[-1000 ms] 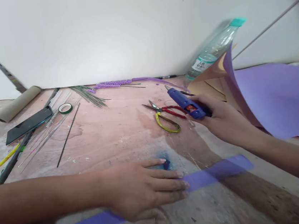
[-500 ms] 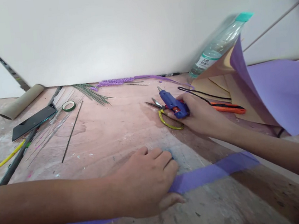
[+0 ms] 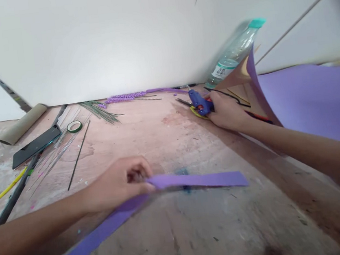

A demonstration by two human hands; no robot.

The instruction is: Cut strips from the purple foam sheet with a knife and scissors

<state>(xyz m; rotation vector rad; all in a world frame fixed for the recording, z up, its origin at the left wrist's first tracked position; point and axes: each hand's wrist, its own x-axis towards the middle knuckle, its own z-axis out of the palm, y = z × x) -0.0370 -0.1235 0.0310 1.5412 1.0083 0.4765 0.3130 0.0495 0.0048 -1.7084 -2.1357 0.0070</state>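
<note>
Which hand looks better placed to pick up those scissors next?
The right hand, probably. It lies against the scissors at the far side of the table, though it is gripping the blue glue gun. The left hand is nearer the camera, pinching the purple strip.

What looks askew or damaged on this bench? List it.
The clear plastic bottle with the teal cap leans tilted against the white wall, not upright. The big purple foam sheet curls up at its near edge. The worn wooden tabletop carries a blue-green stain and pale smears.
</note>
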